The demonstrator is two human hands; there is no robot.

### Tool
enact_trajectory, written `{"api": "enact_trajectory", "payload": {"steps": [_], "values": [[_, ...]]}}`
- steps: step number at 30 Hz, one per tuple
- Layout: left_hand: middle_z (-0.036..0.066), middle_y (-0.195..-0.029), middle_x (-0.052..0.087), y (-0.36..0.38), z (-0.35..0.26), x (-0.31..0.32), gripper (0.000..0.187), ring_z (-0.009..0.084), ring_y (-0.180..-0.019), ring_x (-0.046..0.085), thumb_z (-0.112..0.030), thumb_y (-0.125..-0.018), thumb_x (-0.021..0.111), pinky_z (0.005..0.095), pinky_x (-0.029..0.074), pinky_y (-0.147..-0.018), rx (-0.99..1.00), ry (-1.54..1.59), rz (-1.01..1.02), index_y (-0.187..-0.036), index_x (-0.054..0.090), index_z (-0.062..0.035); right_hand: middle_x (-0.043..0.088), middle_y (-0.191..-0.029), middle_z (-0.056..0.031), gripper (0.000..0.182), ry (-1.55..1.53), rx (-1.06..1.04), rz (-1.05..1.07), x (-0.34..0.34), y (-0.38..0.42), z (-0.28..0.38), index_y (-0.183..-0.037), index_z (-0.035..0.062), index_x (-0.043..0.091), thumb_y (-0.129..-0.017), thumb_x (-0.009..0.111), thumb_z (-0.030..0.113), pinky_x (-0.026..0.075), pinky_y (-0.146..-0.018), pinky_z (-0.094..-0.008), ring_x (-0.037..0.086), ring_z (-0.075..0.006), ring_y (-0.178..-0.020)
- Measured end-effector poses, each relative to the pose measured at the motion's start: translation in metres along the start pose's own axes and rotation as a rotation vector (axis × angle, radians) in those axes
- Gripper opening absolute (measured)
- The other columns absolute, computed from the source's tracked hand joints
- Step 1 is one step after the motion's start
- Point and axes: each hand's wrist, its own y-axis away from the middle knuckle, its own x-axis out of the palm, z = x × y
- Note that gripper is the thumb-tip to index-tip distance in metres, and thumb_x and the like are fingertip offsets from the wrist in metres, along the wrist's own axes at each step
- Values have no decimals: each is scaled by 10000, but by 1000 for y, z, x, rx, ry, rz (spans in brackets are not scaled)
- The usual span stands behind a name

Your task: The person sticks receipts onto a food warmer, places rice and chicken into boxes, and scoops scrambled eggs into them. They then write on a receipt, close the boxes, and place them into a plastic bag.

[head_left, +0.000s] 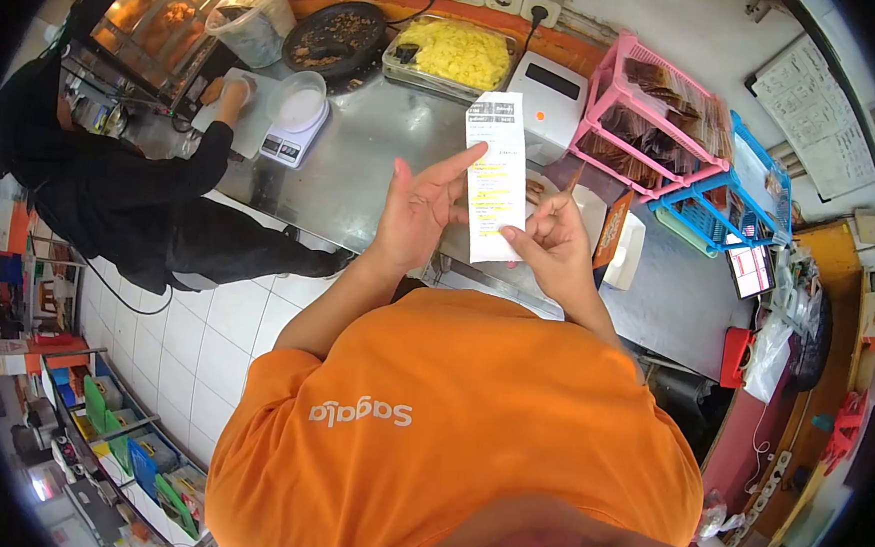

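A long white paper receipt [497, 177] with yellow highlighted lines stands between my hands, above the metal counter [355, 143]. My right hand [555, 243] pinches its lower right edge, thumb in front. My left hand [421, 207] is beside its left edge with the fingers apart, the index fingertip at the paper; some fingers are hidden behind it. Behind the receipt, near my right hand, are an orange printed card [613, 229] and a white open box [626, 253]. A white printer-like device [548, 105] sits just beyond the paper.
A co-worker in black [127, 189] reaches over a board at the left. Beyond are a scale [295, 144], a black pan [334, 37] and a tray of yellow food [456, 54]. Pink [604, 163] and blue [702, 200] racks stand at the right, near a screen [750, 270].
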Motion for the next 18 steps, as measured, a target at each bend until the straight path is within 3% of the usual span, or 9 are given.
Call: {"api": "enact_trajectory", "payload": {"steps": [7, 18], "values": [[158, -1361, 404, 1, -5, -12, 891, 264, -1216, 436, -673, -863, 58, 328, 477, -837, 64, 27, 30, -1350, 343, 17, 572, -711, -15, 296, 27, 23, 21, 2, -3, 5, -934, 90, 339, -835, 596, -20, 467, -495, -195, 580, -57, -668], [162, -1353, 411, 19, -6, -4, 916, 263, -1204, 450, -689, -852, 52, 336, 486, -834, 73, 20, 30, -1347, 342, 26, 550, -708, -3, 288, 31, 2, 31, 8, 14, 0, -922, 88, 350, -832, 602, -17, 466, -501, -194, 585, -60, -688]]}}
